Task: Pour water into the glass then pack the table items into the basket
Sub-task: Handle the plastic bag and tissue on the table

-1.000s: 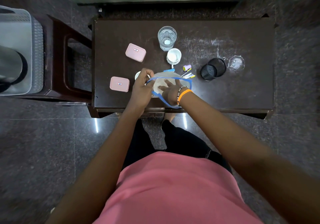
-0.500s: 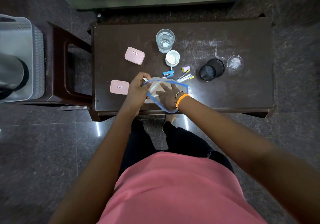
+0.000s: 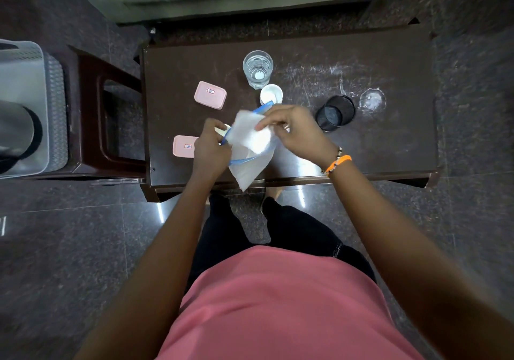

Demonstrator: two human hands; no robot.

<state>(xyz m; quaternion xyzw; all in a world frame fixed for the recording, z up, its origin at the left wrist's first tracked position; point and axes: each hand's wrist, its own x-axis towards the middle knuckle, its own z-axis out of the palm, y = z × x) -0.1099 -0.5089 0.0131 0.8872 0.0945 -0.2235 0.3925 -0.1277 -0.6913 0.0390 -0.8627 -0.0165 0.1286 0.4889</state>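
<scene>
Fingers of your left hand (image 3: pixel 212 145) pinch the blue-rimmed clear plastic zip bag (image 3: pixel 248 162) over the dark wooden table's (image 3: pixel 361 148) near edge; your right hand (image 3: pixel 294 128) pinches a white folded cloth (image 3: pixel 251 134) at its mouth.

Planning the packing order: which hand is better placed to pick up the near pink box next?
Left, probably. The left hand holds the bag right beside the near pink box; the right hand is farther away.
</scene>
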